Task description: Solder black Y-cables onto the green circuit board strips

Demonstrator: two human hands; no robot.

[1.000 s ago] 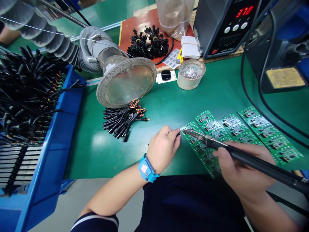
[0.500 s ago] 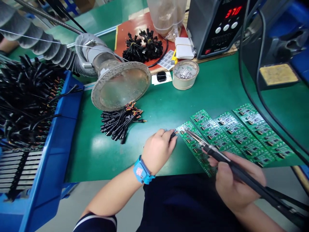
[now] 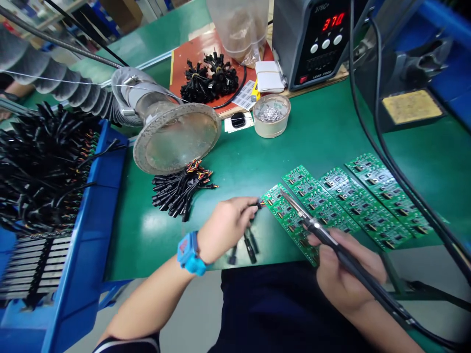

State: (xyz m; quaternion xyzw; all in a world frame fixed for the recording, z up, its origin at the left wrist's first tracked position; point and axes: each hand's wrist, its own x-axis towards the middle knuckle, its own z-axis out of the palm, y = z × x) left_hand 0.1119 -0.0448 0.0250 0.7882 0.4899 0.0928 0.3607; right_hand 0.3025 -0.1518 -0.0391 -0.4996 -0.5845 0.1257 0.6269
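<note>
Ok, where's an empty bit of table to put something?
Bare green mat lies between the cable bundle, the round tub and the circuit boards, and again between the boards and the soldering station. It is crowded at the near boards, where the left hand holds a cable and the right hand a soldering iron.

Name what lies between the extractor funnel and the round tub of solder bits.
In the head view, a small black object on a white paper slip lies between the funnel and the tub.
</note>
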